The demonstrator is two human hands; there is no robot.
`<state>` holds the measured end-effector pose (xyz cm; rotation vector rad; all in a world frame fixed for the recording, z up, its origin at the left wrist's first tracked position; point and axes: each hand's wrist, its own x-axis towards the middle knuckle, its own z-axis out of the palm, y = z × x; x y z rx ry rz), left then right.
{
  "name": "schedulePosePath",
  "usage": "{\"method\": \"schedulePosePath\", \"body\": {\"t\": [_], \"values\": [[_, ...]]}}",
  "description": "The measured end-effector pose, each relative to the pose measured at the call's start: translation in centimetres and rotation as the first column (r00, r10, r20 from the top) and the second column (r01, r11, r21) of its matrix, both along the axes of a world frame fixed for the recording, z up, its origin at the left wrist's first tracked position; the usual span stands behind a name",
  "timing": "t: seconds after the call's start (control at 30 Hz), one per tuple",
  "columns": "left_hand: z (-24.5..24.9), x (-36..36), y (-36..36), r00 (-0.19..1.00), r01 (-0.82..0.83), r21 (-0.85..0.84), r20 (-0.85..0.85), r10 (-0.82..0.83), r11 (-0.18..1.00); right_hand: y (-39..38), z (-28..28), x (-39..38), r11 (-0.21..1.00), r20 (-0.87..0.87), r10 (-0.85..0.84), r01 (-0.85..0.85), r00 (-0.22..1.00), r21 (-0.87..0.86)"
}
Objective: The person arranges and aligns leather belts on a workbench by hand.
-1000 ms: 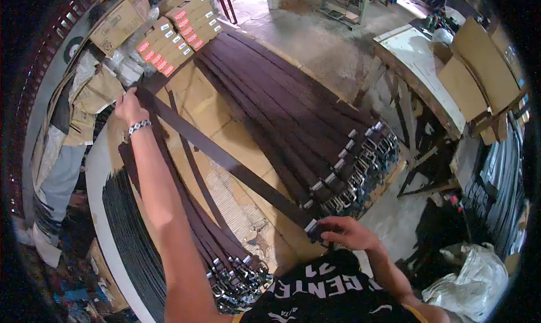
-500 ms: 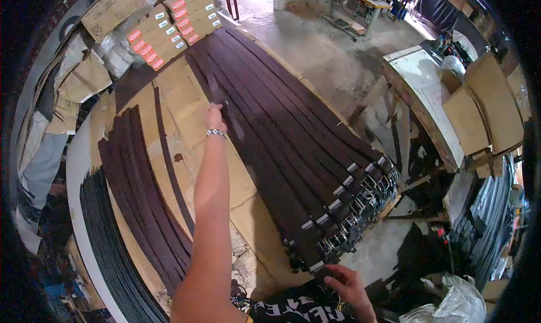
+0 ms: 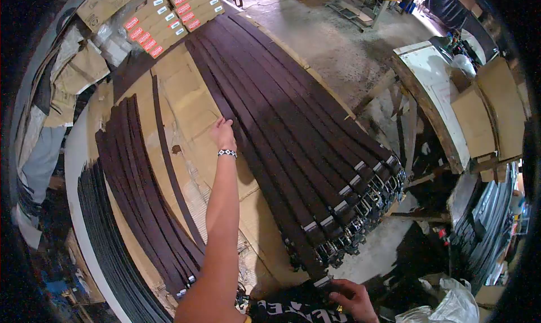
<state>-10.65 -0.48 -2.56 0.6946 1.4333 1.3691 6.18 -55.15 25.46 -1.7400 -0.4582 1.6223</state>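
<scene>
Dark brown belts (image 3: 282, 120) lie side by side lengthwise on the cardboard, their metal buckles (image 3: 360, 221) bunched at the near right end. My left hand (image 3: 224, 132), with a patterned bracelet at its wrist, reaches forward along the left edge of these belts. Its fingers are closed on the outermost belt strap (image 3: 248, 148). Close to my body, my right hand (image 3: 354, 301) grips the buckle end of a belt, where a metal piece (image 3: 322, 281) shows at the fingertips. Part of that belt end is lost against my dark printed shirt (image 3: 282, 312).
Another group of brown belts (image 3: 132, 182), a lone strap (image 3: 163, 137) and a row of black straps (image 3: 107, 233) lie to the left on cardboard (image 3: 186, 86). Labelled boxes (image 3: 155, 27) are stacked at the far end. A white-topped table (image 3: 431, 86) stands right.
My left hand has slid nearer to me along the belt's edge, and the strap, blurred beyond it before, now lies flat. My right hand stays at the buckle end. The view has shifted slightly.
</scene>
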Motion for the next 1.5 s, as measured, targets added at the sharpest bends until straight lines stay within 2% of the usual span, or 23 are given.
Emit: {"method": "schedulePosePath", "body": {"t": [0.03,0.13,0.2,0.23,0.3,0.4,0.5,0.53,0.6,0.63,0.7,0.73,0.8,0.87,0.9,0.97,1.0,1.1,1.2,1.3,1.4,1.47,1.5], "values": [[0.6,0.1,0.2,1.000,-0.008,-0.011,0.028,0.008,1.000,0.1,0.2,0.1,0.999,0.004,0.021,-0.021,1.000,-0.039],[1.0,-0.2,1.9,0.999,0.015,-0.043,0.052,-0.013,0.999,0.6,-0.6,-0.6,0.996,-0.131,-0.011,0.022,0.991,0.081],[0.0,-1.2,4.5,0.997,0.081,-0.068,-0.008,-0.082,0.994,2.2,-0.4,-1.1,1.000,-0.032,0.022,-0.021,0.999,0.006],[-0.2,-1.6,5.7,0.990,0.116,-0.059,-0.074,-0.121,0.991,2.7,-0.4,-1.4,0.999,0.015,0.041,-0.040,0.999,-0.034],[-0.1,-2.0,7.7,0.961,0.187,-0.051,-0.199,-0.193,0.981,2.9,-2.5,-1.8,0.997,0.028,0.048,-0.050,0.998,0.052],[1.6,-3.2,8.3,0.842,0.316,-0.145,-0.413,-0.348,0.937,3.9,-4.6,-2.1,0.995,0.063,0.072,-0.077,0.995,0.071],[1.0,-4.7,5.6,0.730,0.349,-0.073,-0.604,-0.319,0.934,3.9,-5.3,-2.2,0.989,0.144,0.122,-0.132,0.982,0.063],[4.2,-3.8,0.4,0.693,0.315,0.095,-0.703,-0.160,0.944,3.6,-5.5,-2.3,0.991,0.139,0.107,-0.116,0.985,0.061],[5.1,-4.0,-7.0,0.691,0.300,0.031,-0.696,-0.195,0.953,3.1,-6.1,-2.2,0.992,0.143,0.083,-0.095,0.986,0.078],[5.8,-4.5,-11.2,0.628,0.391,-0.014,-0.727,-0.278,0.920,2.7,-6.5,-2.1,0.992,0.151,0.076,-0.091,0.986,0.093],[8.1,-4.3,-19.8,0.664,0.505,-0.223,-0.517,-0.541,0.834,2.0,-6.9,-2.2,0.991,0.145,0.055,-0.073,0.988,0.116],[7.1,-4.7,-23.7,0.545,0.555,-0.165,-0.668,-0.506,0.815,2.0,-7.1,-2.3,0.990,0.130,0.040,-0.057,0.991,0.127],[9.8,-4.5,-30.1,0.548,0.636,-0.309,-0.465,-0.695,0.707,3.0,-5.5,-2.9,0.994,0.064,-0.017,0.009,0.998,0.112],[13.4,-3.8,-34.3,0.583,0.663,-0.476,-0.155,-0.798,0.577,2.3,-7.0,-3.1,0.983,0.076,-0.036,0.022,0.996,0.184],[14.1,-3.7,-35.6,0.535,0.705,-0.474,-0.133,-0.834,0.528,2.3,-7.3,-3.4,0.974,0.079,-0.046,0.027,0.996,0.225],[15.2,-3.5,-37.7,0.435,0.777,-0.462,-0.094,-0.895,0.426,2.5,-6.2,-3.9,0.985,0.079,-0.068,0.055,0.995,0.163],[14.3,-3.2,-38.7,0.462,0.777,-0.458,-0.049,-0.885,0.431,2.1,-7.4,-3.9,0.981,0.072,-0.081,0.066,0.994,0.182],[14.7,-2.5,-39.4,0.498,0.830,-0.212,-0.136,-0.857,0.516,1.8,-7.4,-4.0,0.984,0.070,-0.101,0.089,0.992,0.156],[14.0,-2.5,-39.0,0.538,0.825,-0.145,-0.100,-0.837,0.547,1.3,-8.9,-4.0,0.971,0.033,-0.105,0.095,0.994,0.217],[13.1,-1.7,-38.3,0.599,0.771,-0.179,-0.118,-0.792,0.610,-0.4,-11.0,-3.9,0.979,0.021,-0.066,0.061,0.998,0.194],[11.4,-1.1,-38.0,0.651,0.740,-0.190,-0.039,-0.758,0.646,-1.3,-10.3,-3.9,0.989,-0.061,-0.043,0.052,0.997,0.138],[10.5,-1.0,-37.5,0.682,0.707,-0.170,-0.097,-0.725,0.687,-1.1,-9.5,-4.6,0.986,-0.129,-0.086,0.103,0.988,0.134],[10.2,-1.0,-37.3,0.691,0.694,-0.164,-0.122,-0.713,0.701,-1.0,-9.8,-4.6,0.986,-0.084,-0.036,0.049,0.996,0.161]]}}
